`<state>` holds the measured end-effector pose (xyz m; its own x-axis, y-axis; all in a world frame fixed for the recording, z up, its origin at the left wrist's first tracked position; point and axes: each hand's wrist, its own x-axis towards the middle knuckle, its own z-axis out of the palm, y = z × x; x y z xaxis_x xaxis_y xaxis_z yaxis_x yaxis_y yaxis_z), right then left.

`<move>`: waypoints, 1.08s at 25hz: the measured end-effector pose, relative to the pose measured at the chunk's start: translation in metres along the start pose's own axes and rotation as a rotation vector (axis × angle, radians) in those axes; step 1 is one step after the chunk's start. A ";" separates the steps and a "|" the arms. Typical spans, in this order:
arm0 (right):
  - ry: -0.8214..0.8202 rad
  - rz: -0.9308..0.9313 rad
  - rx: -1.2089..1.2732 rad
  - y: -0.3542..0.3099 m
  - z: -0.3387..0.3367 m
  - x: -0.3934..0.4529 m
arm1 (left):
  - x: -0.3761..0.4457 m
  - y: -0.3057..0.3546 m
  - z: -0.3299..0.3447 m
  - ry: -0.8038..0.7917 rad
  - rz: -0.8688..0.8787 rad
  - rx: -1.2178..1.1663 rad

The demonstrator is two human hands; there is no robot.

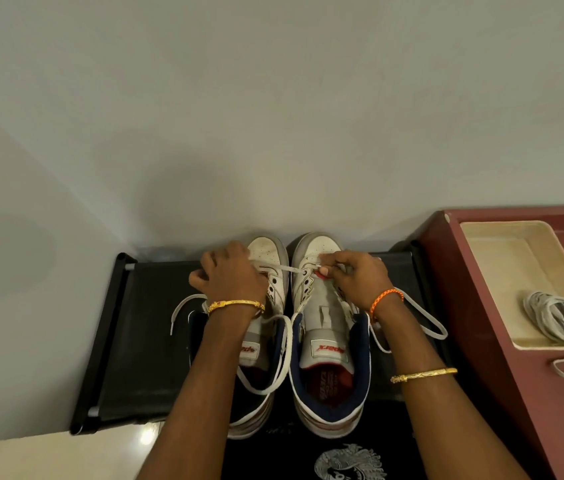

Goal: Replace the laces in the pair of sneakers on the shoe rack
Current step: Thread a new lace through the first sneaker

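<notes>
Lacing has only just begun on the right sneaker.

Two sneakers sit side by side on the black shoe rack (156, 341), toes to the wall. The right hand (353, 277) pinches a white lace (285, 268) at the lowest holes of the right sneaker (325, 327). The left hand (228, 271) curls over the toe end of the left sneaker (270, 289) and seems to hold the lace's other end. Both tongues look bare, so nearly all the threading is likely left. Right of the rack, a bundle of laces (559, 317) lies in a cream tray (502, 271) on a red table (481, 341).
</notes>
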<state>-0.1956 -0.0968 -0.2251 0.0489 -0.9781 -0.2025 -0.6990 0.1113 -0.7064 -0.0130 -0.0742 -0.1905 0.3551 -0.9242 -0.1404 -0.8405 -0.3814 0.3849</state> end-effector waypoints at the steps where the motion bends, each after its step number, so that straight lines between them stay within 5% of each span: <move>1: 0.026 -0.009 -0.013 -0.001 -0.004 -0.003 | 0.003 -0.001 0.002 0.002 0.062 0.008; 5: 0.048 -0.010 -0.238 -0.012 -0.011 -0.015 | 0.002 0.014 0.014 -0.094 0.357 -0.141; 8: 0.020 0.013 -0.291 -0.017 -0.006 -0.014 | 0.000 0.021 0.021 -0.250 0.347 -0.185; 20: 0.024 0.092 0.033 -0.017 0.011 -0.011 | 0.009 0.012 0.026 -0.296 0.265 -0.335; 27: -0.028 0.082 -0.221 -0.030 0.007 -0.017 | 0.008 0.011 0.026 -0.320 0.269 -0.352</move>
<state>-0.1701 -0.0825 -0.2048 0.0030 -0.9616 -0.2744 -0.8402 0.1464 -0.5221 -0.0296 -0.0865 -0.2115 -0.0417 -0.9689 -0.2440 -0.6773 -0.1521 0.7198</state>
